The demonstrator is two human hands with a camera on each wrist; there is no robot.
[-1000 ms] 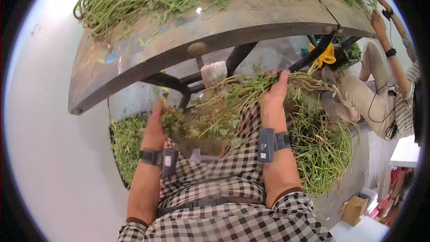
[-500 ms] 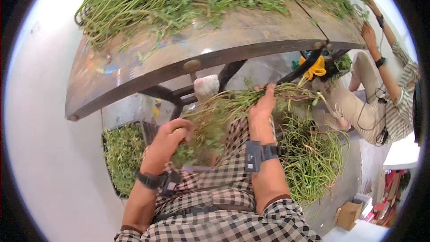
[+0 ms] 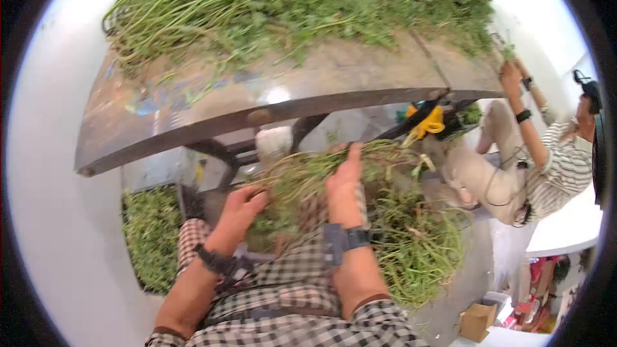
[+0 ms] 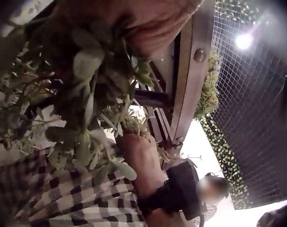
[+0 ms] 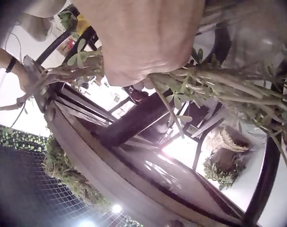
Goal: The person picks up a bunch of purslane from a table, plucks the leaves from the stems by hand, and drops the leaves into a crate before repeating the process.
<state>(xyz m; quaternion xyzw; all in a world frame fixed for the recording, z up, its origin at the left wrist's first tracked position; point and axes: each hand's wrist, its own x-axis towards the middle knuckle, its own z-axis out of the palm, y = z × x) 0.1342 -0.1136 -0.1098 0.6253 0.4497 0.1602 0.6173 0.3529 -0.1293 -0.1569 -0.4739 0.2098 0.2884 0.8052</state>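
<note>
A long bunch of leafy green stems [image 3: 302, 170] stretches over the person's lap, below the table edge. The right hand [image 3: 346, 177] grips it toward its root end; in the right wrist view, stems [image 5: 228, 87] come out on both sides of that hand [image 5: 143, 42]. At the leafy end, the left hand [image 3: 239, 215] pinches the greens with curled fingers. Oval leaves [image 4: 86, 61] hang beneath the left hand [image 4: 157, 28] in the left wrist view, partly hiding its fingers.
A curved wooden table [image 3: 308, 83] bears a big heap of greens [image 3: 270, 13]. A crate of greens [image 3: 151, 238] stands at left; a loose pile of stems [image 3: 418, 250] lies at right. A yellow ribbon [image 3: 427, 122] hangs by the table leg. Another person [image 3: 501, 173] sits at right.
The left hand, extended at the leafy end a second ago, has curled its fingers onto the greens. The right hand keeps its grip. The head view has shifted, showing more of the table.
</note>
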